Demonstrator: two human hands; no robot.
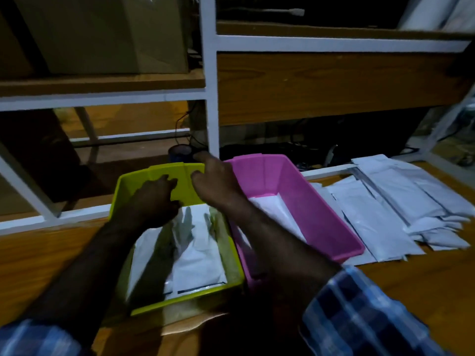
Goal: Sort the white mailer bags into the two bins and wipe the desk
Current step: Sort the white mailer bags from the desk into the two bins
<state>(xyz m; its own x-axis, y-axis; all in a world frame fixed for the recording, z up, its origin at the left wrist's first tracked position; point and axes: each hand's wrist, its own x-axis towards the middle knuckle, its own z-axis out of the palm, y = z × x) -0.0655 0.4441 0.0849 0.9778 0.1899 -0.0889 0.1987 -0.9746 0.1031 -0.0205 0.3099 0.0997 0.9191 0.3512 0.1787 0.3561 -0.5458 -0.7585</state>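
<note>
Both hands reach into the green bin (123,191): left hand (151,201) curled, right hand (216,181) loosely spread, over bags (195,253).

The yellow-green bin (232,247) sits beside the pink bin (318,201), and the mailer bags in them (198,255) and in the pile (401,201) are white with dark edge strips. The sleeves (359,312) are blue plaid, the desk (38,258) is orange-brown woodgrain, and the shelf frame (210,98) is white.
</note>
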